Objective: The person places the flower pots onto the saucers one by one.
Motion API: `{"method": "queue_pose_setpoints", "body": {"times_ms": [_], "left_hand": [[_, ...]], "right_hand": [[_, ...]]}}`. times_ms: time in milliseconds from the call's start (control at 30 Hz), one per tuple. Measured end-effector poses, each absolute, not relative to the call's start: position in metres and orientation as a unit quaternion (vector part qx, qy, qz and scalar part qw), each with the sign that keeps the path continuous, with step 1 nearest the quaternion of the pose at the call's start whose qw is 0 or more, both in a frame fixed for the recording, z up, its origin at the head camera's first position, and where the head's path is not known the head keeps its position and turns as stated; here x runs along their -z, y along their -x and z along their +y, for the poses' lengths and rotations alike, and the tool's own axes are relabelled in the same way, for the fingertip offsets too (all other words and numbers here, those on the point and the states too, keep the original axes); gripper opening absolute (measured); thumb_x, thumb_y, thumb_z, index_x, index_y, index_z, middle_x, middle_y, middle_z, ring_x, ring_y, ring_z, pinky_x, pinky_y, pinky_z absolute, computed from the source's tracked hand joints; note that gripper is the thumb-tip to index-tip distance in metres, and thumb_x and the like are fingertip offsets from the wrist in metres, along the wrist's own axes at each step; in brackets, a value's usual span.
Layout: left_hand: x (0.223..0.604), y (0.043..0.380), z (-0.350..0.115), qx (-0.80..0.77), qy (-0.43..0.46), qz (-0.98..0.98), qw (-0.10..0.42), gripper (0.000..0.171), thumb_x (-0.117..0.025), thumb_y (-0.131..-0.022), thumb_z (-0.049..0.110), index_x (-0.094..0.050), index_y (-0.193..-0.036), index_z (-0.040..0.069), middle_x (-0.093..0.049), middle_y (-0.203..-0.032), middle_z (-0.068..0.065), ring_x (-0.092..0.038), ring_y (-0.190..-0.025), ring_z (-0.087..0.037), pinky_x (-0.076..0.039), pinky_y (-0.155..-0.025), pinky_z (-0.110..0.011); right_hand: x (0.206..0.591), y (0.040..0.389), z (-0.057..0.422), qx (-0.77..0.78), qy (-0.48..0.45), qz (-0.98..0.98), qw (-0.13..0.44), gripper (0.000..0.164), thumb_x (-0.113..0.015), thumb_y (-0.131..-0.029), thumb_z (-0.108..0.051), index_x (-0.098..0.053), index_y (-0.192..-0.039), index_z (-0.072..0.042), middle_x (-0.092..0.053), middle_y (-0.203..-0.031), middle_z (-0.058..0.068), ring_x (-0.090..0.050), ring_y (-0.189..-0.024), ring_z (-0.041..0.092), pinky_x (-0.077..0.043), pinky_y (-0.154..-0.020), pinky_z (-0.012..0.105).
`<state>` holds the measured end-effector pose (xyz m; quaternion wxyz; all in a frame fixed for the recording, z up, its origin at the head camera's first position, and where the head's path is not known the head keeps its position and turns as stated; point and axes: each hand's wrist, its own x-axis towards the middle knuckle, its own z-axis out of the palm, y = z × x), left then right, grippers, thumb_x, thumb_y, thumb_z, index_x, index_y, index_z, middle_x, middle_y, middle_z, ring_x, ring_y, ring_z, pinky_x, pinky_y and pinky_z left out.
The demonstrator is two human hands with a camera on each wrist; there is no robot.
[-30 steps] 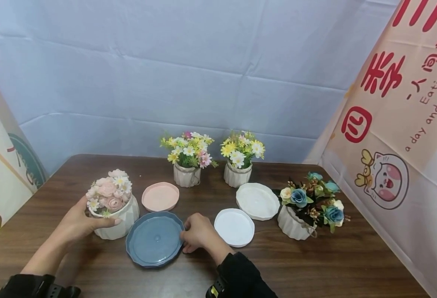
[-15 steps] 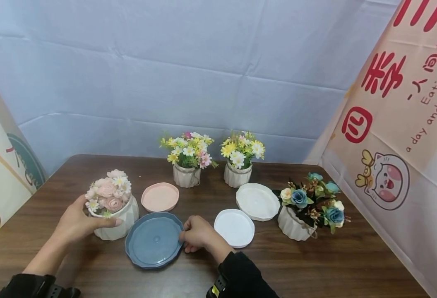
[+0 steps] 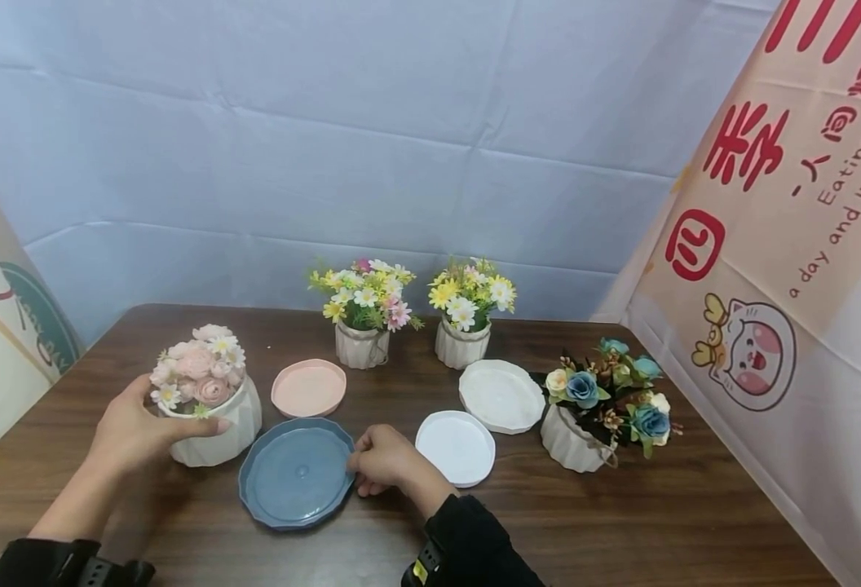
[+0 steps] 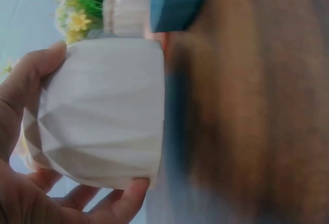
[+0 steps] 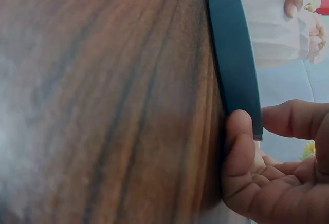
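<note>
My left hand (image 3: 128,428) grips a white faceted flowerpot (image 3: 218,428) filled with pink and white artificial flowers (image 3: 197,371). In the left wrist view, thumb and fingers wrap the pot (image 4: 108,113), and its base seems slightly off the table. Right beside it lies a round blue plate (image 3: 294,477) with a wavy rim. My right hand (image 3: 390,461) pinches that plate's right edge; the right wrist view shows the thumb at the rim and curled fingers by the side wall (image 5: 236,54).
Behind are a pink plate (image 3: 309,388) and two small pots of yellow and white flowers, left (image 3: 362,346) and right (image 3: 462,342). Two white plates, near (image 3: 456,448) and far (image 3: 502,396), lie right of centre. A pot with blue roses (image 3: 573,440) stands farther right on the wooden table (image 3: 621,522).
The pot in my left hand has shifted a little left and up, away from the blue plate. My right hand keeps its hold on the plate's edge. The head view has swung slightly.
</note>
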<state>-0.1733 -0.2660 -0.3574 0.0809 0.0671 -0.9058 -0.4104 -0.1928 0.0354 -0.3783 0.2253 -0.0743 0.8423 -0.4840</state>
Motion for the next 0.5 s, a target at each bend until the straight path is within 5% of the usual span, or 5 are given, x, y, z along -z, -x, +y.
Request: {"method": "queue_pose_setpoints", "body": {"times_ms": [500], "left_hand": [[0.3504, 0.1683, -0.2602, 0.411, -0.066, -0.906, 0.080, 0.099, -0.085, -0.062, 0.043, -0.035, -0.133, -0.006, -0.049, -0.119, -0.031, -0.047, -0.104, -0.039, -0.040, -0.073, -0.040]], "right_hand": [[0.3769, 0.1953, 0.0416, 0.536, 0.058, 0.798, 0.267, 0.008, -0.056, -0.082, 0.004, -0.056, -0.089, 0.001, -0.058, -0.068, 0.013, -0.055, -0.049, 0.013, -0.050, -0.047, 0.024]]}}
